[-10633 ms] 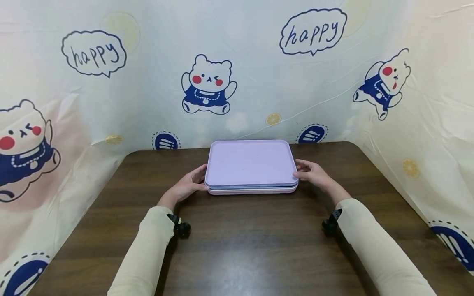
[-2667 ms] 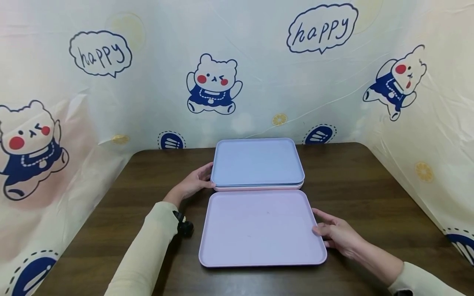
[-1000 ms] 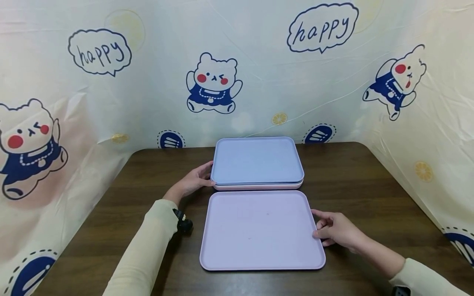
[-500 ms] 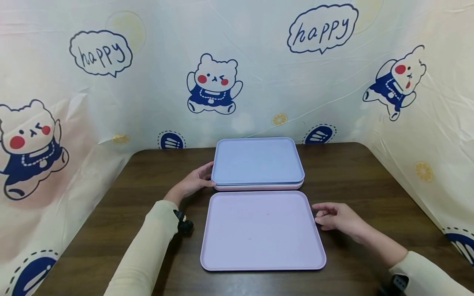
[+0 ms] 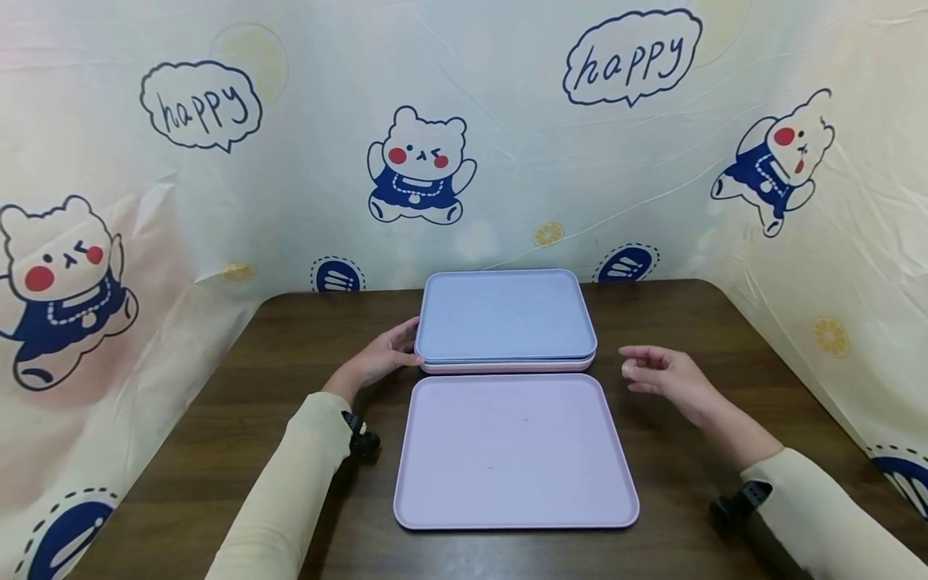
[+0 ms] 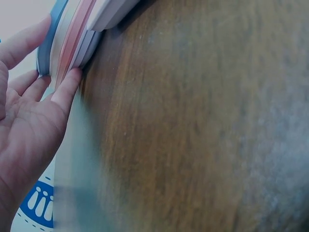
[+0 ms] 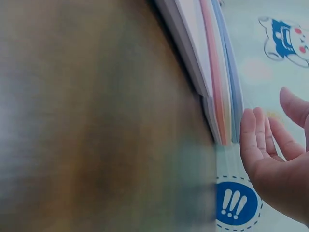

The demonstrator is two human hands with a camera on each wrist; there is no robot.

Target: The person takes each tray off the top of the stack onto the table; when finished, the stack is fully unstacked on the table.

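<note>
A pale purple tray (image 5: 516, 451) lies in front of a stack of trays, with a blue tray (image 5: 506, 316) on top and a pink rim beneath it. My left hand (image 5: 373, 360) rests with thumb and fingertips against the stack's left side. In the left wrist view, the left hand (image 6: 31, 113) has its fingers fairly straight against the blue, cream and pink rims (image 6: 75, 36). My right hand (image 5: 667, 376) is held right of the stack, holding nothing, its fingers loosely bent. The right wrist view shows the right hand (image 7: 275, 169) beside the stacked rims (image 7: 219, 72).
The brown wooden table (image 5: 732, 346) reaches beyond both sides of the trays. A printed cloth (image 5: 522, 153) with bears and "happy" bubbles hangs behind it and along its sides. Dark wrist cameras sit at both cuffs.
The purple tray came off the stack towards the front, uncovering the blue one. My right hand has since let go of its right edge and moved farther back, while my left hand stays at the stack.
</note>
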